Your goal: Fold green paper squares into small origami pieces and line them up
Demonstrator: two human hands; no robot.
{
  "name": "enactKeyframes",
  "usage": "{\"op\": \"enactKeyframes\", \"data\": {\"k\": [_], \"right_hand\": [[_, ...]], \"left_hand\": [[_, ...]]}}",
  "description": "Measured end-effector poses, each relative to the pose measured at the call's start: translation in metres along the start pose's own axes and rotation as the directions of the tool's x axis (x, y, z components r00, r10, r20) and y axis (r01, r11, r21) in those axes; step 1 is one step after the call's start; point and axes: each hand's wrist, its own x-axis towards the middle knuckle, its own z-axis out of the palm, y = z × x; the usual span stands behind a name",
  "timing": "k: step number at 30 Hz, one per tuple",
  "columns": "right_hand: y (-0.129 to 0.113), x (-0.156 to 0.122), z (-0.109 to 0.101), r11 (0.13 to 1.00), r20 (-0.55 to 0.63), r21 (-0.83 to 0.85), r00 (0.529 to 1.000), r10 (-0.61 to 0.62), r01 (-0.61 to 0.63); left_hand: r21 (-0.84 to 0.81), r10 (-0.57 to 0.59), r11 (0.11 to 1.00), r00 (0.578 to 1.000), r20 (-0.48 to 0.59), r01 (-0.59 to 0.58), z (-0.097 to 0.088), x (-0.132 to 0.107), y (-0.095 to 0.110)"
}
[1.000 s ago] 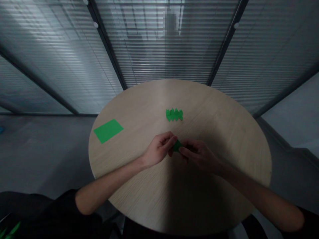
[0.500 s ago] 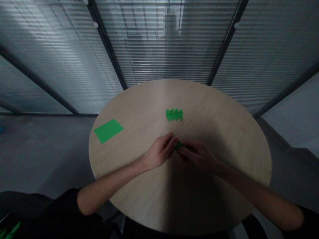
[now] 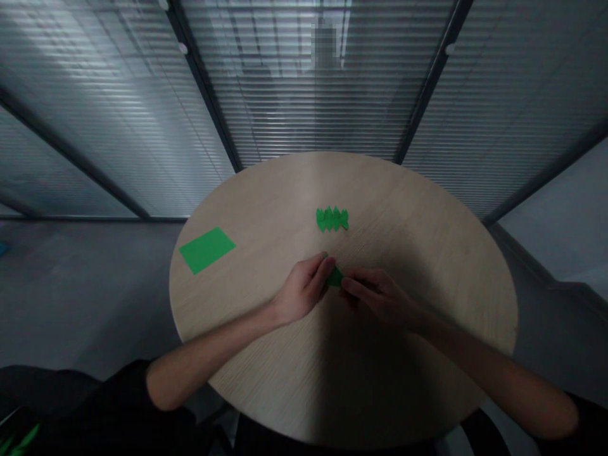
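Observation:
A small folded piece of green paper [image 3: 335, 277] is pinched between my two hands over the middle of the round wooden table [image 3: 427, 253]. My left hand [image 3: 304, 288] grips its left side with closed fingers. My right hand [image 3: 375, 292] holds its right side, fingers pressed together. Most of the piece is hidden by my fingers. Beyond my hands lies a row of several folded green paper pieces [image 3: 332, 218].
A flat green paper sheet [image 3: 207, 249] lies near the table's left edge. Glass walls with blinds stand behind the table. Bits of green paper [image 3: 14, 441] show at the bottom left corner, off the table.
My hands have drawn slightly closer together on the small green piece; the fingers shifted a little. Nothing else on the table moved.

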Motion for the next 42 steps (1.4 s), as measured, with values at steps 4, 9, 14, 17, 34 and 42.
{"op": "enactKeyframes", "data": {"k": [4, 9, 14, 17, 34, 42], "right_hand": [[0.0011, -0.0010, -0.0006, 1.000, 0.010, -0.028, 1.000, 0.004, -0.003], [0.0008, -0.0013, 0.0014, 0.999, -0.017, -0.031, 1.000, -0.023, 0.022], [-0.0025, -0.0010, 0.0018, 1.000, -0.046, 0.017, 0.999, -0.014, 0.015], [-0.0017, -0.0009, 0.0006, 0.999, -0.088, 0.038, 0.996, 0.008, -0.005], [0.0011, -0.0001, -0.0030, 0.999, -0.142, 0.037, 0.990, -0.004, 0.009], [-0.0008, -0.0018, 0.0012, 1.000, -0.027, 0.017, 0.999, 0.023, -0.022]], "left_hand": [[-0.023, -0.012, 1.000, 1.000, 0.020, 0.012, 0.0008, -0.0009, -0.0018], [0.032, 0.003, 0.999, 0.993, 0.116, -0.007, 0.0010, -0.0012, 0.0007], [0.047, -0.013, 0.999, 0.985, 0.172, 0.005, 0.0001, -0.0013, -0.0001], [-0.001, -0.030, 1.000, 0.977, 0.211, 0.030, -0.0013, -0.0020, 0.0002], [-0.040, -0.063, 0.996, 0.958, 0.279, 0.077, -0.0039, -0.0021, 0.0011], [-0.018, -0.025, 0.999, 0.992, 0.121, 0.028, -0.0032, -0.0004, -0.0016]]}}
